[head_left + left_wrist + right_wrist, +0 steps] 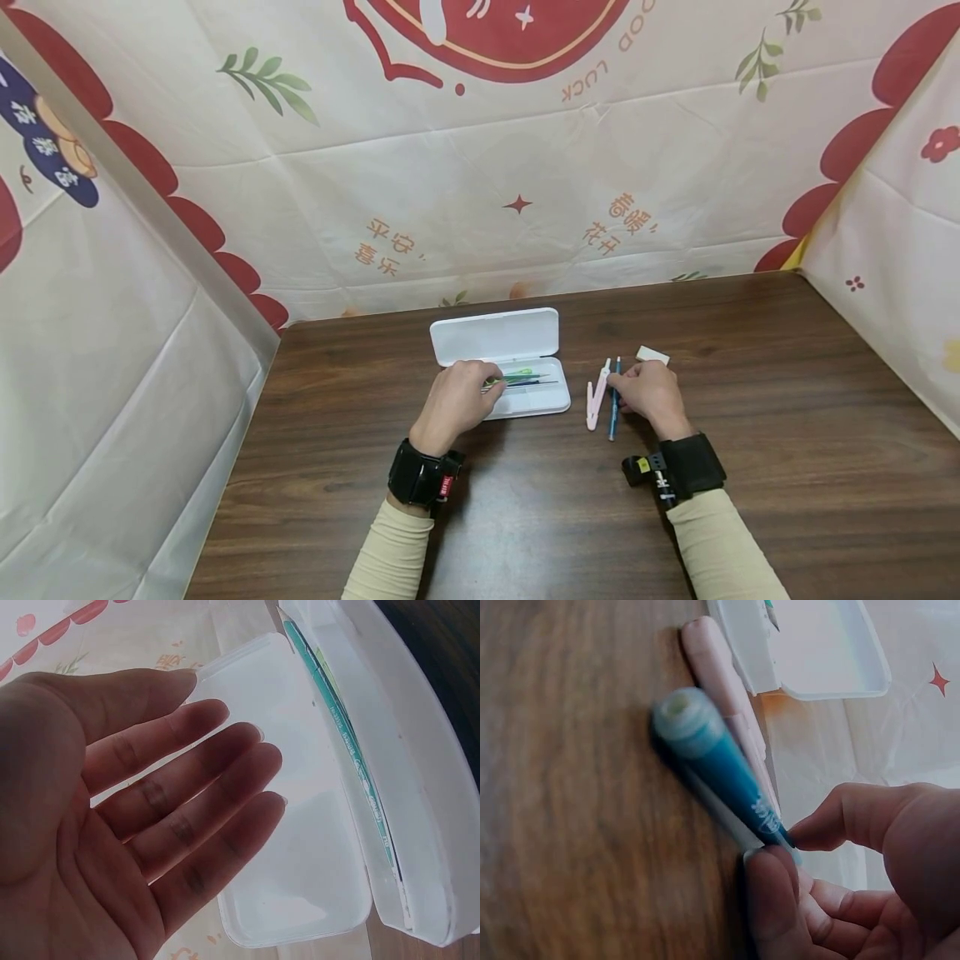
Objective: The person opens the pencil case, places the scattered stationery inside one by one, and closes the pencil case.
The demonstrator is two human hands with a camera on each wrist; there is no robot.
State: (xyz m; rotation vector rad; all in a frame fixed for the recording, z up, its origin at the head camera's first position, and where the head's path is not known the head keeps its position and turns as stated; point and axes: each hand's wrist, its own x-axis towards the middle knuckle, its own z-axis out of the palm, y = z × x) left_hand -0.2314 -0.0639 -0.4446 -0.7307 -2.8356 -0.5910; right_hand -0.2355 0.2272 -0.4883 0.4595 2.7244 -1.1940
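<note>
Hands work over a dark wooden surface (pixel 750 467) inside a booth of printed cloth. The left hand (pixel 457 404) hovers with straight, spread fingers (pixel 217 772) over the near end of an open white pencil case (pixel 536 402), holding nothing. The case's lid (pixel 495 336) lies flat behind it, and green and blue pens (pixel 525 379) rest along the tray's far wall. The right hand (pixel 651 396) sits to the right of the case, its thumb and forefinger pinching the tip of a blue pen (pixel 614 400), which lies on the surface. A pink tool (pixel 597 395) lies just beside that pen, on its left. A white eraser (pixel 653 356) rests near the right hand's far side.
</note>
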